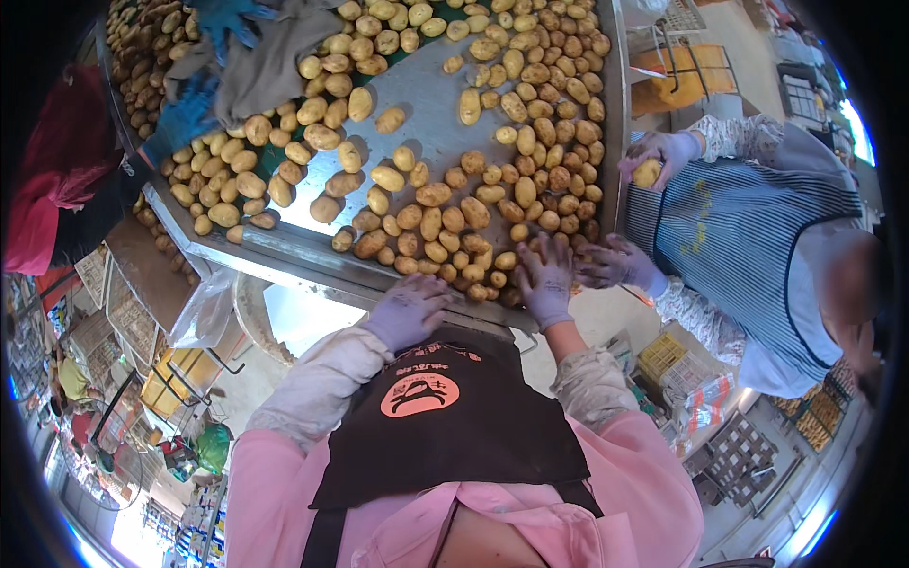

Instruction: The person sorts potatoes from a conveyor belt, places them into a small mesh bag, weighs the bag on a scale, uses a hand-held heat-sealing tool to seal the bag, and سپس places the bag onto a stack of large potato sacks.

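Many potatoes lie on a metal sorting table, packed densest along its right side and near edge. My left hand, in a pale purple glove, rests on the near rim beside the potatoes, its fingers bent; whether anything lies under them is hidden. At the near right corner my right hand, gloved alike, lies with spread fingers over the potatoes and touches some of them. I cannot tell whether it grips one.
A co-worker's gloved hand reaches in close to my right hand; the same person's other hand holds a potato. Across the table at left are another worker's blue gloves and a grey cloth. The raised metal rim borders the near side.
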The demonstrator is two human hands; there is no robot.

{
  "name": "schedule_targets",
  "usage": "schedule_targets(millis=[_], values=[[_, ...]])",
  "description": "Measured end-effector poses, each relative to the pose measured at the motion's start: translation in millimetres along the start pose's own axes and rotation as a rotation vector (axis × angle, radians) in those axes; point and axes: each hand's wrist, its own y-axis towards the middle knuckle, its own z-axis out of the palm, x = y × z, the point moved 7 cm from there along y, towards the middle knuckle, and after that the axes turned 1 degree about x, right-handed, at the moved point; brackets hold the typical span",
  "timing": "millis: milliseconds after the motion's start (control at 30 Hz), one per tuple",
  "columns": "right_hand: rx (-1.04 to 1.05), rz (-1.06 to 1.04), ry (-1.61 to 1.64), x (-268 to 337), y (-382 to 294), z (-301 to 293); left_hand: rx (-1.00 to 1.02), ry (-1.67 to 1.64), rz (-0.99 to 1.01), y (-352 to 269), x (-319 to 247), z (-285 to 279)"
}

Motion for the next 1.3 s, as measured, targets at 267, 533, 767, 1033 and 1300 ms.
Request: schedule_targets(millis=[267, 533, 767, 1033, 1300], values=[[0.124, -0.359, 0.023, 68.7, -7.8, -4.4, -0.178, 0.308, -0.321, -70.1, 51.7, -74.9], [-0.525, -0.132, 0.438, 73.0, 177.9, -100.2, -0.804, 0.033, -0.687, -114.7, 142.5, -205.0], [-0.118, -0.203, 0.124, 204.3, 225.2, -57.1, -0.709, 0.023, -0.894, -60.9, 170.4, -229.3], [-0.055, -0.226, 0.034, 63.3, 72.0, -21.6, -0.161, 0.432, -0.692, 6.7, 72.9, -92.6], [0.123, -0.443, 0.206, 193.5, 21.4, 14.9, -0.661, -0.194, -0.436, -10.1, 105.7, -109.4]])
